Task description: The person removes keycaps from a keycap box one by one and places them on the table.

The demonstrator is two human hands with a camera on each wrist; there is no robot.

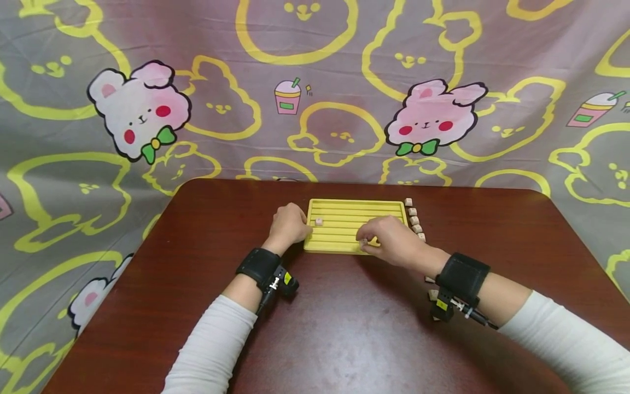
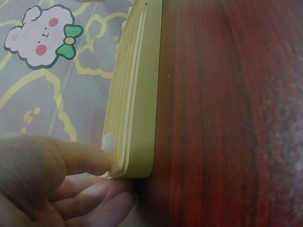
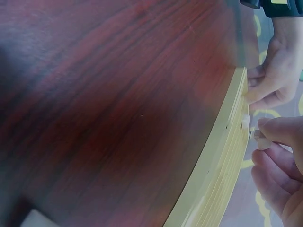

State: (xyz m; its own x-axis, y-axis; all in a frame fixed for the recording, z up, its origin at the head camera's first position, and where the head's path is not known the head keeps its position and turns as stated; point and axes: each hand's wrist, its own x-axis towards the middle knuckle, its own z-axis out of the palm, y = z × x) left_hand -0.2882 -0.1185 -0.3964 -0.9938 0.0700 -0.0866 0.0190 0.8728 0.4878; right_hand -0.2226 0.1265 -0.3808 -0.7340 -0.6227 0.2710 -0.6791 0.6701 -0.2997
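Observation:
A yellow ridged tray lies toward the far side of the table, with one small pale cube on its ridges near the left end. My left hand grips the tray's left edge; in the left wrist view the thumb lies on the rim and the other fingers curl at the tray's end. Over the tray's near right part, my right hand pinches another small cube between thumb and fingertips. In the right wrist view this cube shows above the tray's ridges, close to the thumb tip.
Several small pale cubes stand in a line along the tray's right side. More cubes lie nearer, partly hidden by the right wrist and its camera. A patterned cloth hangs behind the far edge of the brown table.

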